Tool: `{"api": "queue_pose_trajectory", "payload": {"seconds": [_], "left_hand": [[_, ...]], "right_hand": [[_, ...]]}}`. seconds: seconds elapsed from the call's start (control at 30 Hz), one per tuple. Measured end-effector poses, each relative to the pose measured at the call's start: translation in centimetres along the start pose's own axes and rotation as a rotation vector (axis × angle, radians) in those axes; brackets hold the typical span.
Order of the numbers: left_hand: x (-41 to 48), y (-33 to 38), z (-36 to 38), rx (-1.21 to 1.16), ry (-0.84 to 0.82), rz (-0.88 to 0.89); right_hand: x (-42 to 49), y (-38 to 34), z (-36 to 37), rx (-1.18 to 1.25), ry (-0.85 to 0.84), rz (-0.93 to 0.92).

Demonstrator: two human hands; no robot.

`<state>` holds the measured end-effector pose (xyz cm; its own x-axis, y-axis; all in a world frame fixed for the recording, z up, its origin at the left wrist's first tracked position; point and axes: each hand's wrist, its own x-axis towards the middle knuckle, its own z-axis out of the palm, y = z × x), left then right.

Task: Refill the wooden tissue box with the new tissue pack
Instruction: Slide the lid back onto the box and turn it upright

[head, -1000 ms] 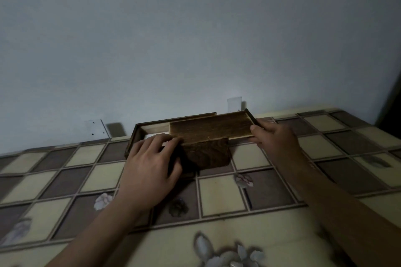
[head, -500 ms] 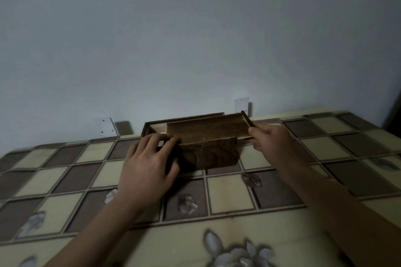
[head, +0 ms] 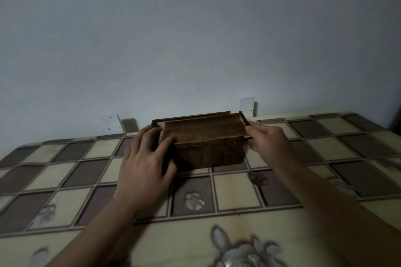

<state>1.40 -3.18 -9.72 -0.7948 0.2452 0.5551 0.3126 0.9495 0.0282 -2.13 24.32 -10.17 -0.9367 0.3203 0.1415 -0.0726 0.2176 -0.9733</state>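
Observation:
The dark wooden tissue box (head: 208,149) lies on a checkered cloth surface close to the wall. A thin sliding panel (head: 195,118) runs along its top and sticks out a little past the left end. My left hand (head: 143,165) grips the box's left end, fingers over the top edge and thumb on the front face. My right hand (head: 267,143) pinches the panel's right end beside the box's right corner. A pale sliver shows inside the left opening. No tissue pack is in plain sight.
The patterned brown and cream cloth (head: 234,193) covers the whole surface, with flower prints near me. A plain wall stands right behind the box. Two small white plates (head: 111,123) (head: 247,105) are fixed low on it.
The panel has slid to the right into the box, so much less of it sticks out on the left. Both hands kept their grips.

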Motion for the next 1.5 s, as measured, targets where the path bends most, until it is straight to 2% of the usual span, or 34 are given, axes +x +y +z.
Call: {"api": "queue_pose_trajectory", "payload": {"seconds": [0.37,1.27,1.37,1.5], "left_hand": [[-0.6,-0.1,-0.8,-0.081,-0.042,-0.095],[-1.0,-0.8,-0.8,-0.210,-0.042,-0.128],[-0.9,-1.0,-0.7,-0.275,-0.051,-0.143],[-0.3,-1.6,-0.5,-0.486,-0.024,-0.212]], "right_hand": [[-0.7,-0.7,1.0,0.013,-0.024,-0.016],[-1.2,-1.3,2.4,-0.060,0.030,-0.071],[-1.0,-1.0,2.4,-0.054,0.028,-0.074],[-0.6,-1.3,2.0,-0.063,-0.031,-0.048]]}}
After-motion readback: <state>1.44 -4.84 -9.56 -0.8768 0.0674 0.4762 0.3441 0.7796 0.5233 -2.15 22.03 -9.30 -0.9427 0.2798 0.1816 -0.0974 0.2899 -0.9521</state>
